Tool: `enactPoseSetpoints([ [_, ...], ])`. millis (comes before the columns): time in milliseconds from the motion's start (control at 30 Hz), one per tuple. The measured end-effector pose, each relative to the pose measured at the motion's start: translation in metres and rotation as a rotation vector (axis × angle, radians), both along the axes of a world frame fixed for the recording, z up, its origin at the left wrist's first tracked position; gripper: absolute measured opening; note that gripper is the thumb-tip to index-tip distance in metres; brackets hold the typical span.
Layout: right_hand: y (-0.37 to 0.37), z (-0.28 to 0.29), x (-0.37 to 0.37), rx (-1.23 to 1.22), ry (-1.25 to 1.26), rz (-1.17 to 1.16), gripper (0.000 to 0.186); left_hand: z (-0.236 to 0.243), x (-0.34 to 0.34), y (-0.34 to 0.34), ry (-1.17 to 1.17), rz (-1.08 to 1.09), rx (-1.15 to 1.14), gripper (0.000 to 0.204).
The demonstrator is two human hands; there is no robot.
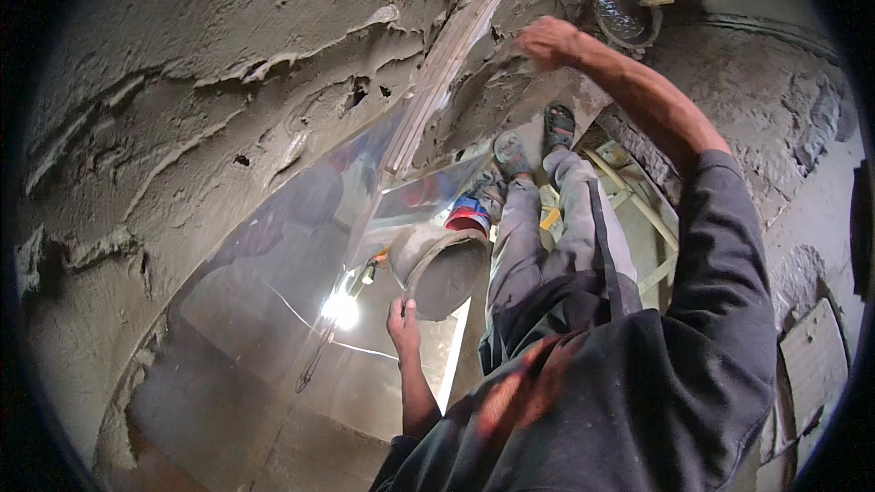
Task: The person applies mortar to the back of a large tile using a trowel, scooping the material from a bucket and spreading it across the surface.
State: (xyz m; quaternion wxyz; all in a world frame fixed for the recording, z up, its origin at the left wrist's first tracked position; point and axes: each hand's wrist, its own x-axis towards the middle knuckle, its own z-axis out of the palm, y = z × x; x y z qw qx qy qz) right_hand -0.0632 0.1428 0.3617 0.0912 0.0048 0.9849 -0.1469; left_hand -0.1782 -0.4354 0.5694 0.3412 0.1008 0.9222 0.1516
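My left hand (404, 321) grips the rim of a mortar-caked bowl (448, 278), which is tilted so that its grey inside shows. My right arm reaches up and forward, and my right hand (550, 42) is curled closed in front of wet plaster. Whatever those fingers may hold cannot be made out. Rough grey plaster (210, 82) covers the wall on the left with ridges and small holes. A long wooden batten (437, 82) slants along the plaster's edge, to the left of my right hand.
A round tub (653, 27) of watery liquid, with a wooden handle poking out, stands at the far right. A bright lamp (340, 311) and its cable lie beyond the bowl. Beside my legs are a red and blue bucket (468, 215) and a wooden frame (658, 226). A board (814, 357) rests at right.
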Motion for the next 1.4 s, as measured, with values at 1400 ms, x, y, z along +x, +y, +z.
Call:
enactPoseSetpoints([
  [1400,-0.291,0.068,-0.041,-2.016,0.18,-1.744,0.032,-0.023,-0.034,-0.003,-0.019,-0.031,0.101,0.033],
])
